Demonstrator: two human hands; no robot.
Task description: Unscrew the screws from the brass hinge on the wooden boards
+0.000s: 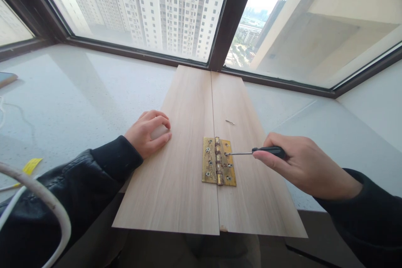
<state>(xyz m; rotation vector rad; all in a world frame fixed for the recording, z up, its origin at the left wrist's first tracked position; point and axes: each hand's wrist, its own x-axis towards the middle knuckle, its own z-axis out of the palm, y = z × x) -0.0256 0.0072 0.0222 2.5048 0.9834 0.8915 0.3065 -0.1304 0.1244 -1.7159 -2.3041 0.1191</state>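
Note:
Two pale wooden boards (179, 176) lie side by side on a white window ledge, joined by a brass hinge (218, 166) across their seam. My right hand (301, 167) grips a black-handled screwdriver (266, 150) whose thin shaft points left, its tip on an upper screw of the hinge's right leaf. My left hand (150, 132) rests curled on the left board's edge, fingers bent and pressing down. A loose screw (229, 122) lies on the right board, above the hinge.
The white ledge (78, 100) runs under dark-framed windows (220, 21). A yellow tag (31, 165) and white cable (47, 201) sit at the near left. A phone-like object (6, 78) lies at the far left edge. The boards overhang the ledge's front edge.

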